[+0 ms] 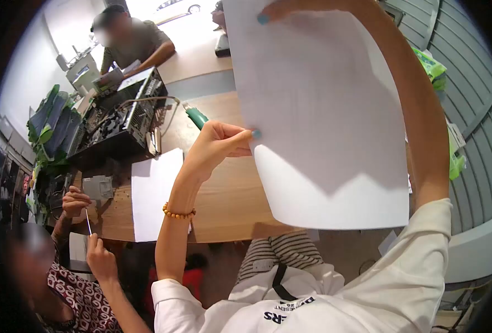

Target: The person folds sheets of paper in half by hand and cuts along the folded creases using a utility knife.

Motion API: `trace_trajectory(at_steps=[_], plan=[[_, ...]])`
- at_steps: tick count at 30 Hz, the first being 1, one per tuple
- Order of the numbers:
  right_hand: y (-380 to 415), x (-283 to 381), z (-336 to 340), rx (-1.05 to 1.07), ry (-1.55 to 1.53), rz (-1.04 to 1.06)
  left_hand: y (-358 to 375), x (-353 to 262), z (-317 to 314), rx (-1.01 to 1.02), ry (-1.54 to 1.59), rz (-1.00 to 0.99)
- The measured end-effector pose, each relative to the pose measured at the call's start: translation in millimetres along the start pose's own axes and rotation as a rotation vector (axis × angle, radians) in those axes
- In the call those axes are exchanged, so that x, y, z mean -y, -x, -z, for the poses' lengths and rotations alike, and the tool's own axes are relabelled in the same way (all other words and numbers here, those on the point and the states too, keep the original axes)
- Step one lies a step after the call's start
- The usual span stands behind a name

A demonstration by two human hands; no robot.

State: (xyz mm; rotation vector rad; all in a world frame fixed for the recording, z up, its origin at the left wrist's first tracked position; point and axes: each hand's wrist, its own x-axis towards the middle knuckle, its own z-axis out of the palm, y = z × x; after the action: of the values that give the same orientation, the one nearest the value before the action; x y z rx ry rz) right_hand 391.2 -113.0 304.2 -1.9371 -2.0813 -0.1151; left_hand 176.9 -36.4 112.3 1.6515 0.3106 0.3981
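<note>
A large white sheet of paper [318, 111] is held up in front of me, bowing outward toward its lower edge. My left hand [221, 143] is closed in a pinch on the sheet's left edge, its blue-nailed thumb on the near face. At the top of the view, my right hand [296, 8] grips the sheet's upper part, with the thumb on the near face and the other fingers hidden. A green tool with a pale tip [196, 115] shows just beyond my left hand and overlaps its knuckles. More white paper [157, 191] lies on the wooden table [224, 205] beside my left forearm.
An opened computer case [121, 119] stands at the back left of the table, near a small metal box [98, 187]. A person [135, 44] sits across; another person's hands [101, 255] at lower left hold a thin white stick. Slatted wall [471, 83] is on the right.
</note>
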Motion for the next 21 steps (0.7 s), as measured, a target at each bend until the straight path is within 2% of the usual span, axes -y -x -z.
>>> trace_trajectory(at_steps=[3, 7, 11, 13, 16, 19, 21], plan=[[0.2, -16.5, -5.3, -0.003, 0.036, 0.044, 4.0, 7.4, -11.6, 0.049, -0.018, 0.014], [5.8, -43.9, -8.2, -0.042, 0.019, -0.120, 12.0, 30.9, -14.9, 0.133, -0.043, 0.043], [10.7, -75.6, -26.6, -0.010, 0.053, -0.160, 26.3, 34.2, -18.2, 0.057, -0.008, 0.099], [12.8, -93.5, -34.3, 0.000, -0.213, -0.042, 28.3, 38.2, -13.7, 0.041, -0.032, 0.076], [19.3, -109.2, -43.1, 0.053, -0.187, -0.109, 30.2, 44.7, -5.4, -0.015, -0.069, 0.045], [25.5, -107.5, -57.5, -0.004, -0.318, -0.125, 29.3, 49.8, -1.8, -0.073, -0.076, 0.027], [24.2, -115.6, -67.3, -0.028, -0.295, -0.100, 31.5, 51.8, -0.2, -0.074, -0.124, 0.034]])
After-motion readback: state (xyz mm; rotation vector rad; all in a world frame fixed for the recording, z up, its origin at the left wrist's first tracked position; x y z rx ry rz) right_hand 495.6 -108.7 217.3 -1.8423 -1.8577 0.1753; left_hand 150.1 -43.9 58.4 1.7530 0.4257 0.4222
